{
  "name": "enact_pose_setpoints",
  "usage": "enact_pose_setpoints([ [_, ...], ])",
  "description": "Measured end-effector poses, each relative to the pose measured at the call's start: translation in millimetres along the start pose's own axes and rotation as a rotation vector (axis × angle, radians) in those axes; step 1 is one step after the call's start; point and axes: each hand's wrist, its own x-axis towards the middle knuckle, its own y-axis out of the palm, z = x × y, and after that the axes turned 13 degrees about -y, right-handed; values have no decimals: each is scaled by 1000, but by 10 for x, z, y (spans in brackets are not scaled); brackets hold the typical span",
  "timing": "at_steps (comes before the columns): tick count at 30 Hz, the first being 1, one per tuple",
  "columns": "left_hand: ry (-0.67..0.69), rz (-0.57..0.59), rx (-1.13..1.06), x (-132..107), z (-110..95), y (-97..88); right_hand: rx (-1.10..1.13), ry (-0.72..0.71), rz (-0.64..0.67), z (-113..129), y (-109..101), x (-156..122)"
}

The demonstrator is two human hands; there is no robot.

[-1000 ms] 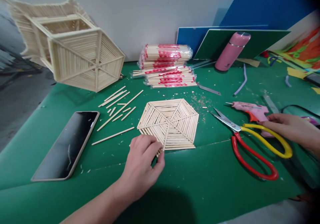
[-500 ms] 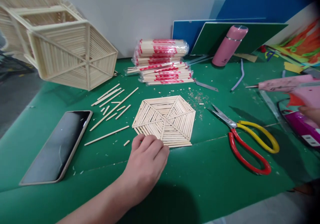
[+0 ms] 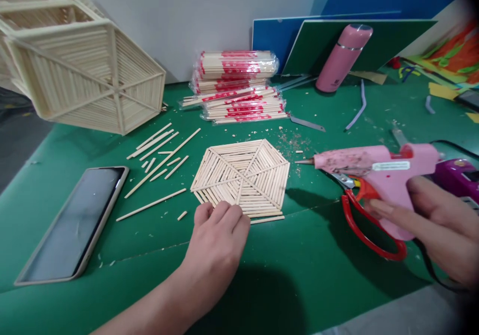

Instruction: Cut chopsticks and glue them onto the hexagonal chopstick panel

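A hexagonal panel of thin wooden sticks (image 3: pixel 258 177) lies flat on the green table, with crossing sticks meeting at its middle. At its near edge my left hand (image 3: pixel 220 240) is closed, fingertips bent down and hidden, on a wooden stick (image 3: pixel 267 220) whose right end sticks out beside the panel. My right hand (image 3: pixel 441 225) grips a pink hot glue gun (image 3: pixel 392 170) by its handle, a finger at the orange trigger. Its nozzle points left, a little right of the panel. Under the gun lie scissors (image 3: pixel 350 220) with red and yellow handles, partly covered.
Loose cut sticks (image 3: pixel 160 160) and a phone (image 3: pixel 75 225) lie at left. Behind stand a larger stick-built structure (image 3: pixel 90 75), wrapped stick bundles (image 3: pixel 239 85) and a pink flask (image 3: pixel 344 58). A flat blade (image 3: pixel 307 124) lies behind the panel; a purple object (image 3: pixel 454 175) sits at right.
My right hand has brought the glue gun leftward and down, over the scissors. The near stick now shows a gap from the panel's edge; my left hand stays there.
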Motion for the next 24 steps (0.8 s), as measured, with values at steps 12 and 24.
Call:
enact_pose_setpoints([
  [12, -14, 130, -388, -316, 19, -59, 255, -167, 397, 180, 382, -315],
  [24, 86, -26, -329, -419, 76, 80, 179, -200, 537, 478, 465, -406],
])
